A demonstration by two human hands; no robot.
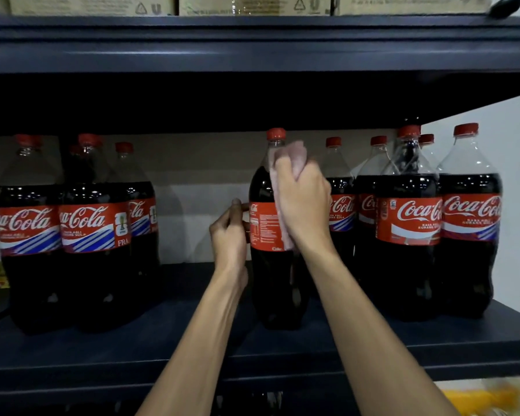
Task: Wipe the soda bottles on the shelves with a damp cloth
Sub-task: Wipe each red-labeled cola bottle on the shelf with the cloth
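Currently the right hand [302, 205] grips the cloth [288, 157] against the middle bottle [263, 190] on the shelf [192, 340], left hand [228, 232] holding its side; a hard swipe could topple it into neighbouring bottles [409, 223].

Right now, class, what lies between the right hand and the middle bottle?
The pink cloth, gripped in the right hand and pressed against the middle bottle; the head view shows it.

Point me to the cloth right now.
Head view, centre: the pink cloth is gripped in the right hand, pressed against the lone middle bottle on the shelf.
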